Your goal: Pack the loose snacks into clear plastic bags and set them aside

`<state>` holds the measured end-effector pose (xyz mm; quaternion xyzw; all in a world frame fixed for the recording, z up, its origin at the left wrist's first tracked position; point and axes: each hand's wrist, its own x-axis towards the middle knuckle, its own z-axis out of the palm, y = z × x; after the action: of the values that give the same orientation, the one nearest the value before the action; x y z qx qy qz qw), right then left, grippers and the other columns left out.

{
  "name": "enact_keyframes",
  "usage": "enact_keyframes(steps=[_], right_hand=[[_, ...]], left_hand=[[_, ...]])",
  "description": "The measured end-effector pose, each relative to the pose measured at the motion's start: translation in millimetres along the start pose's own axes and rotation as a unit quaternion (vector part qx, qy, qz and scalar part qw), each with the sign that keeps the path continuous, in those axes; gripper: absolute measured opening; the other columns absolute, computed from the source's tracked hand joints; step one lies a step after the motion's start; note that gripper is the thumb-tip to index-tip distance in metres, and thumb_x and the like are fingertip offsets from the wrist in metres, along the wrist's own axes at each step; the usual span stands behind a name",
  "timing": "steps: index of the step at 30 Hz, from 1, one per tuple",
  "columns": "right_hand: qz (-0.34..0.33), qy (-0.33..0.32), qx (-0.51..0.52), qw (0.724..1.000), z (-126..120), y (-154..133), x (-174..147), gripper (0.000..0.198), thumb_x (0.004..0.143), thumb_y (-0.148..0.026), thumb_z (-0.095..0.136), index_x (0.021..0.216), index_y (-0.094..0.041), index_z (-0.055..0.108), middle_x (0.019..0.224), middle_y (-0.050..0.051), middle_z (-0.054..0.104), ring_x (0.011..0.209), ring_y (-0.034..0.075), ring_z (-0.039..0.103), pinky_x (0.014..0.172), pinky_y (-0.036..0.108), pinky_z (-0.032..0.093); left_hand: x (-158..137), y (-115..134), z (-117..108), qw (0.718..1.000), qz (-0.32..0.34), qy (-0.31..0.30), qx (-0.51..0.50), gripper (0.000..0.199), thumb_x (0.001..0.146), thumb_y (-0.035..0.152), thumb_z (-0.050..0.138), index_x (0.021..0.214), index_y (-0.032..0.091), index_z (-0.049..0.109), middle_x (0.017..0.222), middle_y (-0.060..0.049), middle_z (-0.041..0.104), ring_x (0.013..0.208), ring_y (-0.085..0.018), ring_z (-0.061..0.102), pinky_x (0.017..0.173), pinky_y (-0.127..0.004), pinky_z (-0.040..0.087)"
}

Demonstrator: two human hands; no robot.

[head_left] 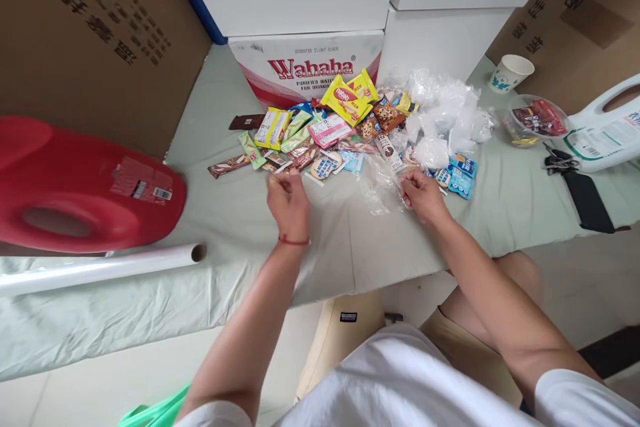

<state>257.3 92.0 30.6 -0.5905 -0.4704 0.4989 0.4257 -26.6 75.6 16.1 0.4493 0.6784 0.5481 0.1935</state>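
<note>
My left hand (289, 205), with a red cord round its wrist, is closed at the near edge of a pile of wrapped snacks. Its fingertips are by a small dark packet (275, 161); what they hold, if anything, is hidden. My right hand (425, 196) is closed on the edge of a clear plastic bag (377, 183), which lies crumpled on the cloth. Between and beyond my hands are yellow Nabati wafer packs (346, 100), a pink-edged pack (330, 131), a round cookie packet (326, 165) and blue packets (461, 175).
Crumpled clear bags (445, 113) are heaped behind my right hand. A Wahaba-style printed carton (310, 67) stands at the back. To the left lie a red jug (90, 187) and a white roll (105, 267); to the right, a paper cup (511, 73), plastic tub (535, 119) and black phone (587, 200).
</note>
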Motion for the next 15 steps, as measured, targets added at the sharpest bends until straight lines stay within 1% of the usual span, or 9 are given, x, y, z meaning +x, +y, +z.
enact_keyframes(steps=[2,4,6,8,11,13,15], right_hand=[[-0.009,0.006,0.018,1.0,13.3,1.8,-11.9,0.033,0.079,-0.051,0.074,0.085,-0.024,0.056,0.059,-0.006,0.054,0.041,0.01,0.039,0.039,0.024,0.027],[-0.014,0.007,0.028,0.999,23.4,1.2,-22.9,0.033,0.08,-0.051,0.074,0.086,-0.025,0.056,0.06,-0.006,0.054,0.041,0.009,0.04,0.039,0.024,0.028],[-0.015,0.007,0.038,0.999,29.9,-2.6,-32.9,0.034,0.08,-0.052,0.075,0.085,-0.024,0.056,0.06,-0.007,0.053,0.041,0.008,0.04,0.039,0.023,0.027],[-0.009,0.006,0.061,0.998,32.0,-9.8,-43.0,0.037,0.078,-0.053,0.078,0.084,-0.024,0.057,0.06,-0.007,0.054,0.041,0.007,0.039,0.038,0.022,0.026],[0.022,-0.017,0.137,0.99,25.7,-25.0,-60.0,0.043,0.073,-0.054,0.084,0.084,-0.023,0.056,0.061,-0.007,0.054,0.04,0.005,0.036,0.036,0.018,0.023],[0.054,-0.047,0.199,0.977,16.1,-34.2,-72.2,0.047,0.07,-0.053,0.088,0.085,-0.022,0.056,0.061,-0.008,0.054,0.039,0.003,0.032,0.035,0.015,0.021],[0.081,-0.077,0.244,0.963,4.9,-39.0,-83.3,0.049,0.068,-0.05,0.092,0.088,-0.022,0.057,0.062,-0.009,0.053,0.039,0.001,0.028,0.035,0.013,0.019]], left_hand=[[-25.7,9.1,3.4,0.997,-0.033,-0.061,-0.03,0.036,0.104,0.053,0.046,0.097,0.02,0.058,0.097,-0.006,0.063,0.091,-0.019,0.06,0.087,-0.033,0.048],[-41.2,22.4,14.6,0.988,-0.065,-0.13,-0.061,0.038,0.101,0.056,0.052,0.102,0.02,0.061,0.105,-0.008,0.067,0.101,-0.021,0.062,0.093,-0.034,0.049],[-43.7,37.5,31.7,0.974,-0.104,-0.176,-0.1,0.041,0.098,0.057,0.058,0.113,0.019,0.062,0.116,-0.01,0.068,0.111,-0.022,0.063,0.101,-0.037,0.048],[-37.3,51.8,49.7,0.955,-0.152,-0.209,-0.148,0.046,0.097,0.058,0.06,0.121,0.019,0.06,0.127,-0.012,0.067,0.12,-0.023,0.062,0.109,-0.039,0.045],[-26.7,67.3,70.1,0.907,-0.246,-0.26,-0.222,0.05,0.097,0.063,0.057,0.123,0.02,0.06,0.133,-0.013,0.066,0.126,-0.024,0.062,0.113,-0.038,0.042],[-25.8,72.6,77.2,0.867,-0.305,-0.291,-0.268,0.054,0.095,0.067,0.058,0.121,0.02,0.061,0.127,-0.012,0.069,0.121,-0.022,0.065,0.109,-0.036,0.045],[-30.3,75.2,79.2,0.813,-0.347,-0.347,-0.314,0.058,0.09,0.072,0.062,0.116,0.02,0.063,0.114,-0.01,0.073,0.109,-0.022,0.07,0.1,-0.034,0.05]])
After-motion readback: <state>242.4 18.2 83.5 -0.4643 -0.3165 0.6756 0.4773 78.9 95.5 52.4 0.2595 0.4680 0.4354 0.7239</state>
